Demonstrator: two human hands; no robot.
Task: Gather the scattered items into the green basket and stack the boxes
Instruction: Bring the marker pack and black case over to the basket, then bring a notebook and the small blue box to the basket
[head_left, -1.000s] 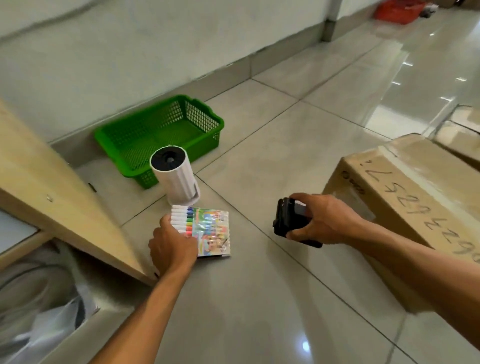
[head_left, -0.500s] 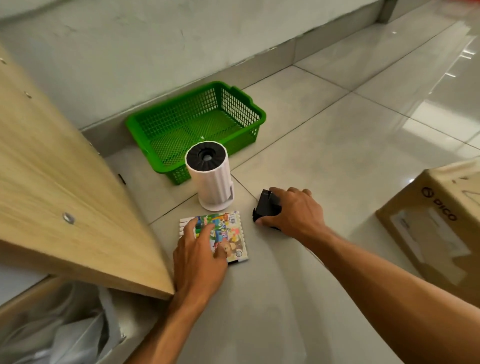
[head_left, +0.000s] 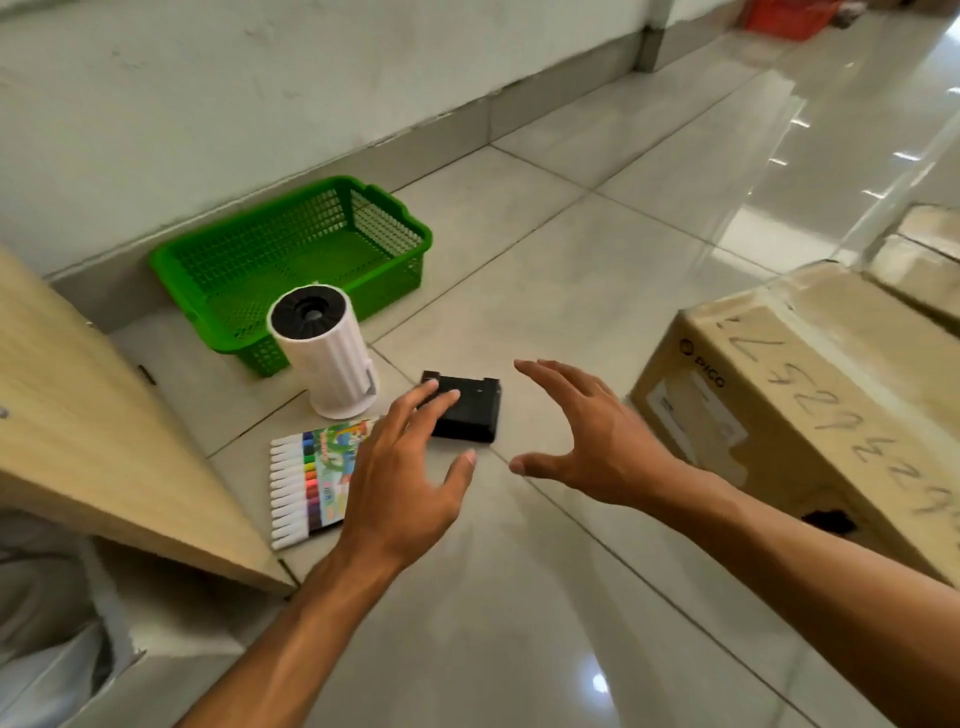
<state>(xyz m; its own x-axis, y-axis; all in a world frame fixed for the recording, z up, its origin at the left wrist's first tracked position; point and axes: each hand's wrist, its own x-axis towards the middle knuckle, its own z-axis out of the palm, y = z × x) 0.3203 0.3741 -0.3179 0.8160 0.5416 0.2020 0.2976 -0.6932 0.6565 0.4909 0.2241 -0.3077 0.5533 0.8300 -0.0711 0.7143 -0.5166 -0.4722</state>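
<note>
Green mesh basket, empty, upright.

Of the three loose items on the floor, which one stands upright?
The white cylinder beside the green basket; the marker pack and black box lie flat.

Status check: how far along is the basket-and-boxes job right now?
Done: nothing yet; the green plastic mesh basket looks empty.
In hand: nothing. Left hand and right hand are open above the small black box.
Left: that box, the white ribbed cylinder with black top and the pack of coloured markers lie on the floor; the brown cardboard carton isn't stacked.
</note>
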